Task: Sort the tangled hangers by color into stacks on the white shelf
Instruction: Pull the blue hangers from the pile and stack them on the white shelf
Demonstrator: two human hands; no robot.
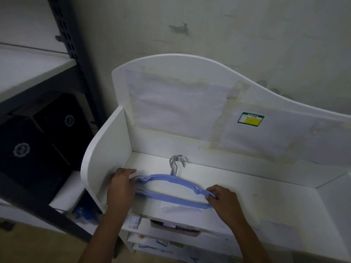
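With both the left hand (pixel 121 184) and right hand (pixel 222 198) curled round the ends of the blue hangers (pixel 171 186), line the hooks up neatly on the white shelf (pixel 266 196).

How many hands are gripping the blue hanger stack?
2: the left hand holds the blue hanger stack at its left end, the right hand at its right end, on the white shelf.
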